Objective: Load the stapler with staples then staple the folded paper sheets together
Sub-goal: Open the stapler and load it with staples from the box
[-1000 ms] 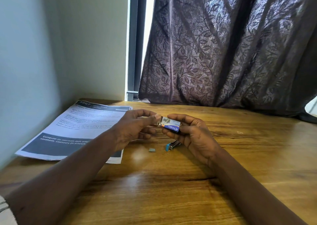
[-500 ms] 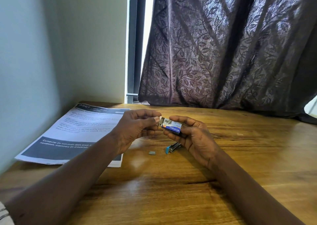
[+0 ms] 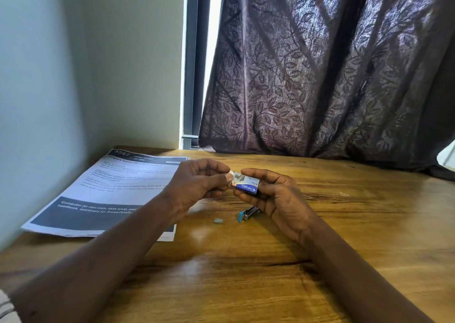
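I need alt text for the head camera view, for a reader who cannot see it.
Two hands hold a small blue staple box above a wooden desk: the right hand grips it, the left hand pinches its open end. Below lie a blue stapler, a small strip of staples and, further left, printed paper sheets.

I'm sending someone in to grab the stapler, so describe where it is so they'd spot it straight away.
On the wooden desk in front of the dark curtain, look just below the right hand holding the small staple box. The stapler lies there, small and dark with a bright blue end, beside a tiny grey strip of staples.
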A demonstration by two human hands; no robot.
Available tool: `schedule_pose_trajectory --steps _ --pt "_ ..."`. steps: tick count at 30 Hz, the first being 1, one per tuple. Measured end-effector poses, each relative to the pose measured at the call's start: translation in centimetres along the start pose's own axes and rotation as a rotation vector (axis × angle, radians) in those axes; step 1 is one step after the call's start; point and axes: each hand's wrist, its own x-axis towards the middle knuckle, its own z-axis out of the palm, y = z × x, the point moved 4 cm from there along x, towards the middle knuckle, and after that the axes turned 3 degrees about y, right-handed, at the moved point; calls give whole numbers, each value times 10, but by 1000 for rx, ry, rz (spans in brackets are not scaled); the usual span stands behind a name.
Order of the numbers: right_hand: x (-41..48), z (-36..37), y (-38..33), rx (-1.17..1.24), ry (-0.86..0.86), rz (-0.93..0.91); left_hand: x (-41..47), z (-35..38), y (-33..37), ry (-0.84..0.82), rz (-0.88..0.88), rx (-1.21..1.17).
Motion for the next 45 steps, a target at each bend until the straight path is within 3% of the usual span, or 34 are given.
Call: schedule_pose_trajectory --steps 13,21,26,31,34,38,42,45 --pt "-5 3 -5 -6 -104 10 -1 3 -5 -128 -60 -130" --pt "-4 4 -3 7 -87 -36 2 1 -1 22 177 63" --pt "-4 3 -2 -12 -74 -67 1 4 -1 -15 212 147" --pt "-3 0 -7 18 -12 -117 3 8 2 -61 360 342" --pt "0 -8 -14 -188 67 -227 5 6 1 30 398 485" --pt "2 -30 -28 -680 190 -463 4 1 2 46 407 889" --pt "-2 -39 -30 -1155 35 -459 2 1 -1 -62 373 1156" --pt "-2 -39 -25 -1323 -71 -354 2 4 -2 -126 362 1228"
